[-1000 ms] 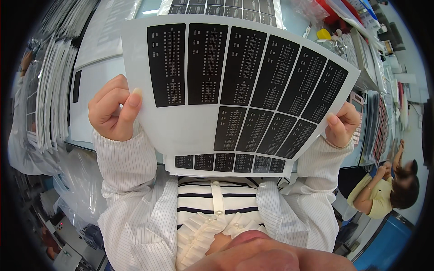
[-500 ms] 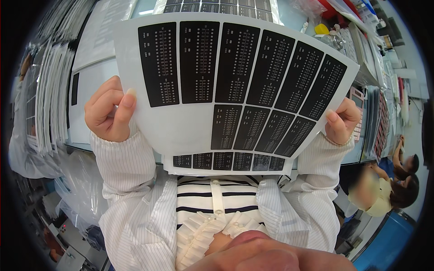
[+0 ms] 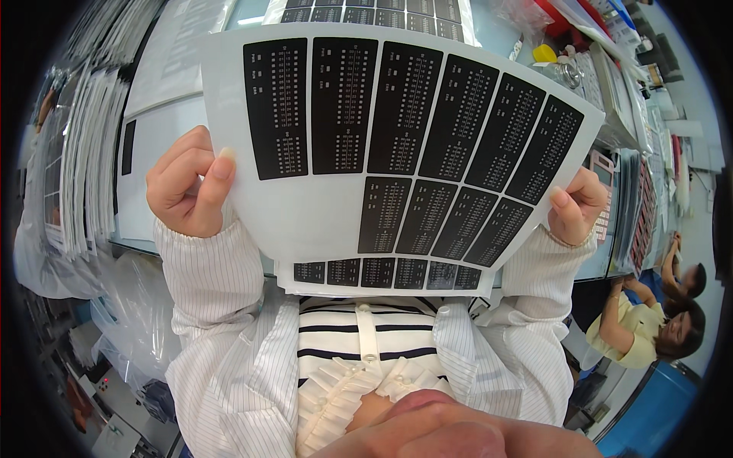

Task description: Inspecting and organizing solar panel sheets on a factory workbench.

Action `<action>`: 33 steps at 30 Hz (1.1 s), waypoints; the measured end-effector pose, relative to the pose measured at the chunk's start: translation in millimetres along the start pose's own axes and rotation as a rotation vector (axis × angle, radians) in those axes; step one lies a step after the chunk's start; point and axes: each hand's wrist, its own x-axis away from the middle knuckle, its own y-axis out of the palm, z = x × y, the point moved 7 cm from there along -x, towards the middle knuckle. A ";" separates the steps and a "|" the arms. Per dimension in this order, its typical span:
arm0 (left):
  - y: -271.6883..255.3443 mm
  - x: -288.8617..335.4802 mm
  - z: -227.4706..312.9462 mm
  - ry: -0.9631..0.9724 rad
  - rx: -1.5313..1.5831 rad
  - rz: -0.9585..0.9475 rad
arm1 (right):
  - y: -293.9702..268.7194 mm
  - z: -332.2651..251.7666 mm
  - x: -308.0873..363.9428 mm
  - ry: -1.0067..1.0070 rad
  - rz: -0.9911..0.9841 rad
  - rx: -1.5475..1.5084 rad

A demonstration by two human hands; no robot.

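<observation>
Between my two hands a white sheet of black printed labels (image 3: 305,214) is held up, tilted and slightly curved. Rows of black rectangles with small light marks cover it, and its lower left part is plain white. My left hand (image 3: 187,182) pinches the left edge between thumb and curled fingers. On the opposite edge, my right hand (image 3: 577,206) grips it the same way. Below it, nearer my body, lies another label sheet (image 3: 385,291), mostly hidden. Beyond the held sheet, part of a further label sheet (image 3: 471,23) shows on the table.
Stacks of white sheets (image 3: 88,164) stand at the left, above clear plastic bags (image 3: 130,320). At the right are a yellow cap (image 3: 544,53), a glass jar (image 3: 569,74), a pink calculator (image 3: 602,164) and filed papers (image 3: 628,198). Two people (image 3: 634,320) sit farther right.
The held sheet's left edge and my left hand have shifted slightly right. My right hand stays nearly still. At the far right, a person in yellow has changed head position.
</observation>
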 end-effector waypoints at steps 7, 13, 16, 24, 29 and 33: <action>0.5 -1.0 0.9 0.009 0.003 -0.003 | 0.7 0.5 -0.4 -0.008 -0.032 -0.003; 0.4 -1.4 -0.5 0.018 0.008 -0.012 | 0.7 -0.2 -1.5 -0.004 -0.018 0.003; -2.2 -0.2 1.6 0.026 0.001 -0.005 | 2.5 -4.3 -1.9 -0.015 -0.017 0.015; -1.4 0.1 -0.4 0.020 -0.012 -0.001 | 3.0 -4.3 0.6 -0.024 0.004 0.029; -1.4 0.0 3.0 0.024 0.002 0.019 | 4.2 -5.3 0.7 0.003 0.007 0.017; 0.3 -0.2 2.1 -0.039 -0.004 0.034 | 3.9 -2.9 -0.7 -0.027 -0.008 -0.002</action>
